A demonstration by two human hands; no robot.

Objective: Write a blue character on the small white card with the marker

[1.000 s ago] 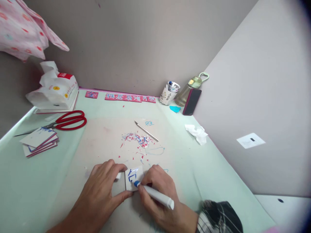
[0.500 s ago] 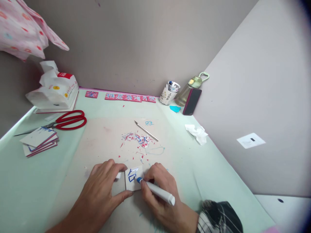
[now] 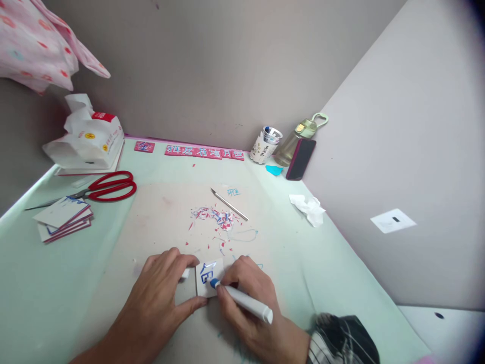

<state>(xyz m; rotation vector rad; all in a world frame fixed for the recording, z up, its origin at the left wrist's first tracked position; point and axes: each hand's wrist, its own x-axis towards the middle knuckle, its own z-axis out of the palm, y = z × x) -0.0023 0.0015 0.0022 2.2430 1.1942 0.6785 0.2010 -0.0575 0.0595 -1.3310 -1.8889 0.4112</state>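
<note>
My left hand point(image 3: 161, 285) steadies a small white square tile point(image 3: 216, 291) on the work mat, with finger and thumb at its left and lower edges. Blue strokes of a character stand on the tile's face. Between the fingers of my right hand point(image 3: 252, 298) is a white marker point(image 3: 248, 303), gripped like a pen, its blue tip at the tile's surface. A small white piece point(image 3: 185, 274), mostly hidden, pokes out from under my left hand.
Red and blue shavings point(image 3: 222, 218) lie beyond the tile beside a craft knife point(image 3: 229, 203). Red-handled scissors point(image 3: 111, 187), stacked cards point(image 3: 62, 217) and a tissue pack point(image 3: 89, 139) stand left. Carved pink tiles point(image 3: 204, 151), a can point(image 3: 265, 146), bottle point(image 3: 291, 146) and phone point(image 3: 301, 159) line the back.
More blue strokes now fill the lower part of the character. The marker tip has shifted slightly left, while my left hand keeps its place on the tile.
</note>
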